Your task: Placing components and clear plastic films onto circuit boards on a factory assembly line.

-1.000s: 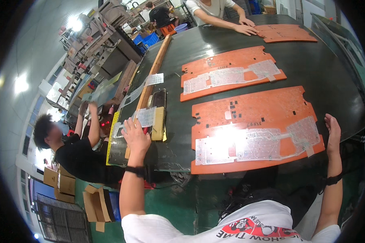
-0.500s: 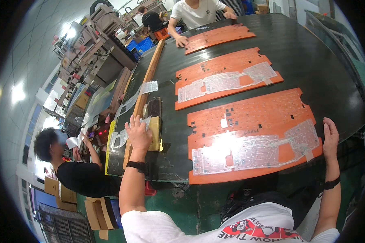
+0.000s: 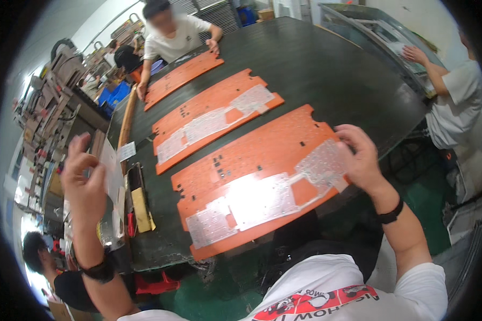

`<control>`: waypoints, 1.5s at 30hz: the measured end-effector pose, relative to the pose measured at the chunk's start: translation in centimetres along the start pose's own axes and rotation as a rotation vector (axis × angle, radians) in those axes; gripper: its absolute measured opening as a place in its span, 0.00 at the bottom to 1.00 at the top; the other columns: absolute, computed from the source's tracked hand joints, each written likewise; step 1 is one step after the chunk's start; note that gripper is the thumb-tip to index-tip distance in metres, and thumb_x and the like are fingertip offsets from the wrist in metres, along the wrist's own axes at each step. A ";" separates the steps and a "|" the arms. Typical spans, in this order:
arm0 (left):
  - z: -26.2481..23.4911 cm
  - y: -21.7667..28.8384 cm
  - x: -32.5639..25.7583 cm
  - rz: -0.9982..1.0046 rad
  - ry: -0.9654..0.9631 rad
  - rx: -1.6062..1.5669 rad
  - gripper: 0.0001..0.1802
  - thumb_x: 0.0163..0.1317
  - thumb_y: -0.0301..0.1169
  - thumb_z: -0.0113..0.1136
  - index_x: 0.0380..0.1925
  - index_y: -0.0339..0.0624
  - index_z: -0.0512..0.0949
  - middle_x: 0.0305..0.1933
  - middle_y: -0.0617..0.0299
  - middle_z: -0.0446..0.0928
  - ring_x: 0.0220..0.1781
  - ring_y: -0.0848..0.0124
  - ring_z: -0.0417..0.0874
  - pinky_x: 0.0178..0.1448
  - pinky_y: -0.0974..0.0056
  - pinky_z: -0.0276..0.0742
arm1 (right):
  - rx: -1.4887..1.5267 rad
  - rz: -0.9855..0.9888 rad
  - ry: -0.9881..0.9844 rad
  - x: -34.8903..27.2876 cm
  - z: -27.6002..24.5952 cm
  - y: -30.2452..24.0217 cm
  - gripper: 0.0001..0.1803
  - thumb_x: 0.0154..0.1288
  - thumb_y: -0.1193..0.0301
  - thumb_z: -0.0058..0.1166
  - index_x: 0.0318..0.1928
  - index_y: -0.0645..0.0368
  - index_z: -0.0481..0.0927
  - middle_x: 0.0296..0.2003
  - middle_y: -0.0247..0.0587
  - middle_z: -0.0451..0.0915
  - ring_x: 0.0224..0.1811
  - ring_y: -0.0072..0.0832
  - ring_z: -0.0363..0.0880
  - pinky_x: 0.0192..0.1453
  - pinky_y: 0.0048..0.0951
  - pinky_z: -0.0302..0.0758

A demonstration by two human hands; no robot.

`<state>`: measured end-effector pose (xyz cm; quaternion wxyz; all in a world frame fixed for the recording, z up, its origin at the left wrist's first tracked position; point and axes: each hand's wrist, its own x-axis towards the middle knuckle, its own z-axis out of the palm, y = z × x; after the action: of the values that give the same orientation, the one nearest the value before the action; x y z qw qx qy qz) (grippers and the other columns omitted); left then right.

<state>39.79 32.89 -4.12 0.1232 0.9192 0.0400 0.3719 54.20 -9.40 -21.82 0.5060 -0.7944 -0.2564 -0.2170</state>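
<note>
An orange board (image 3: 262,160) lies on the dark table (image 3: 316,69) right in front of me, with a clear plastic sheet (image 3: 268,198) spread over its lower part. My right hand (image 3: 359,158) rests on the sheet's right end, at the board's right edge, fingers pressing down. My left hand (image 3: 83,179) is raised at the left and pinches a thin clear sheet (image 3: 111,171) that hangs upright above the table's left edge.
Two more orange boards (image 3: 214,117) (image 3: 182,77) lie farther along the table; a person in a white shirt (image 3: 174,32) touches the far one. Another person (image 3: 455,101) stands at the right. A yellow tray (image 3: 139,200) sits at the left edge. Someone crouches below left (image 3: 43,257).
My left hand has lifted off the stack at the table's left edge with a clear sheet in it. My right hand slid from the board's far right edge onto the sheet. The view swung right.
</note>
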 end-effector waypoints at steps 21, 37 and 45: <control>-5.2 8.0 1.8 0.351 0.422 0.095 0.13 0.61 0.29 0.54 0.46 0.40 0.76 0.53 0.51 0.75 0.56 0.61 0.75 0.57 0.63 0.72 | 1.171 0.846 0.049 3.0 5.6 -3.1 0.11 0.67 0.68 0.43 0.31 0.61 0.72 0.30 0.39 0.74 0.33 0.25 0.73 0.40 0.30 0.75; 17.5 -4.2 -15.7 -0.641 0.131 -0.451 0.06 0.50 0.26 0.59 0.23 0.33 0.78 0.54 0.40 0.71 0.57 0.54 0.72 0.57 0.60 0.66 | 0.103 0.411 0.101 6.7 4.8 7.8 0.11 0.67 0.68 0.46 0.32 0.63 0.74 0.24 0.28 0.71 0.28 0.16 0.65 0.34 0.22 0.66; 17.8 -4.4 -15.9 -0.674 0.076 -0.320 0.08 0.50 0.29 0.60 0.23 0.33 0.79 0.53 0.38 0.72 0.57 0.52 0.72 0.59 0.59 0.65 | 0.077 0.470 0.036 7.3 6.1 9.2 0.11 0.67 0.68 0.46 0.33 0.63 0.75 0.24 0.30 0.72 0.29 0.17 0.65 0.35 0.23 0.67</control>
<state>40.77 31.02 -28.35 0.3791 0.8092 0.2864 0.3457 66.13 -5.69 -26.17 0.5772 -0.8083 -0.0635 -0.0974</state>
